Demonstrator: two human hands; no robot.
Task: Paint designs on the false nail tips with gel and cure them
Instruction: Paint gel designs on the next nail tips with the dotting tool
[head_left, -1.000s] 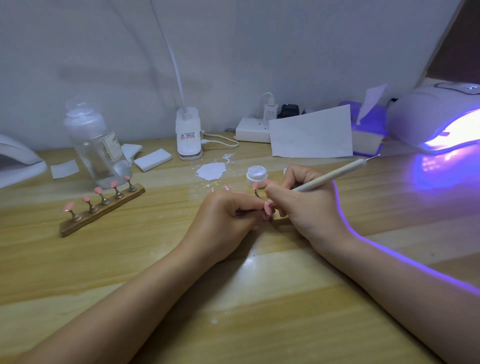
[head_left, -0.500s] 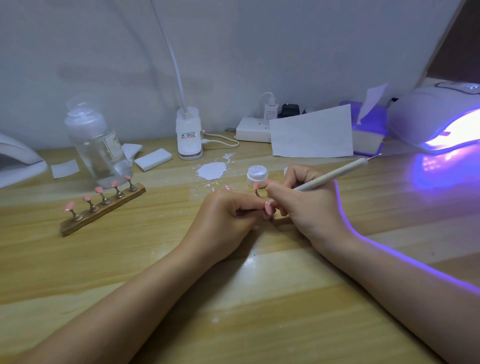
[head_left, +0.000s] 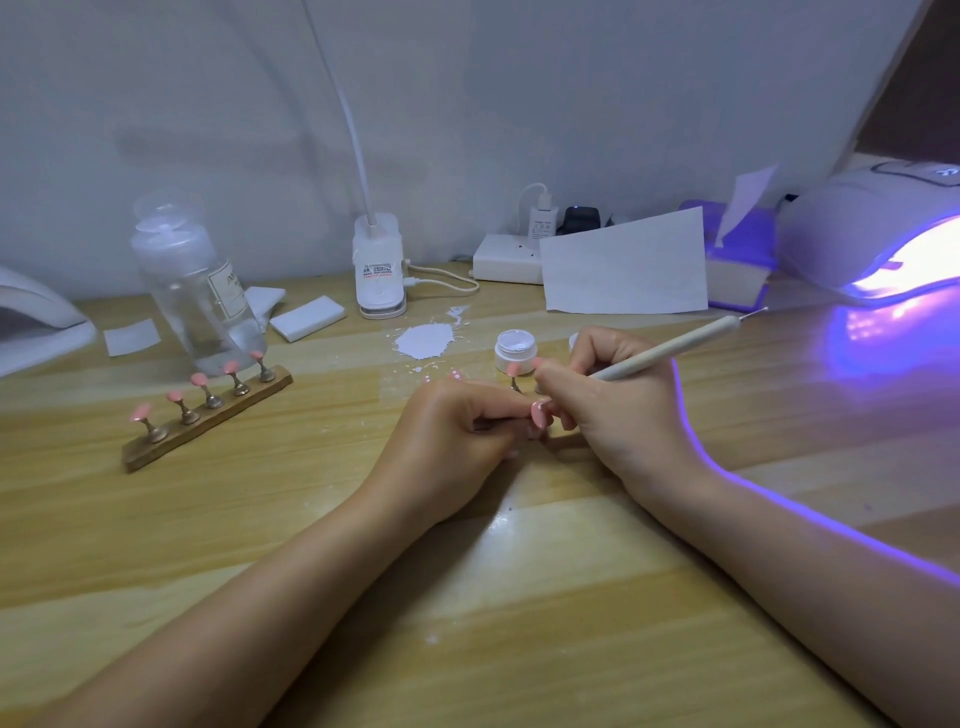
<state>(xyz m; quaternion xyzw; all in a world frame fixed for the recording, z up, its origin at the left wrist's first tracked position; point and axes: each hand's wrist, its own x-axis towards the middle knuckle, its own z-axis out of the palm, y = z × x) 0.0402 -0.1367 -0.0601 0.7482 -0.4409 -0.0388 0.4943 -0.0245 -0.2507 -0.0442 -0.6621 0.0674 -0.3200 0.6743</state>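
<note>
**Operator:** Report any change on the counter (head_left: 519, 597) over the last second.

**Inspector:** None of note. The curing lamp (head_left: 878, 234) at far right remains lit violet. The wooden stand (head_left: 208, 423) at left keeps its five pink tips. The open gel pot (head_left: 515, 352) sits just beyond the hands, as before.

**Operator:** State of the hands?

**Inspector:** The left hand (head_left: 452, 431) has its fingers curled, pinching a small holder that carries one pink nail tip (head_left: 538, 414). The right hand (head_left: 618, 410) grips the dotting pen (head_left: 670, 351) like a pencil. Its working end is hidden behind the fingers at the tip. Both hands hold the same pose as a second ago.

**Operator:** Meaning for the task?

**Inspector:** Judged: fine painting continues on this tip, and curing has not yet begun for it.
</note>
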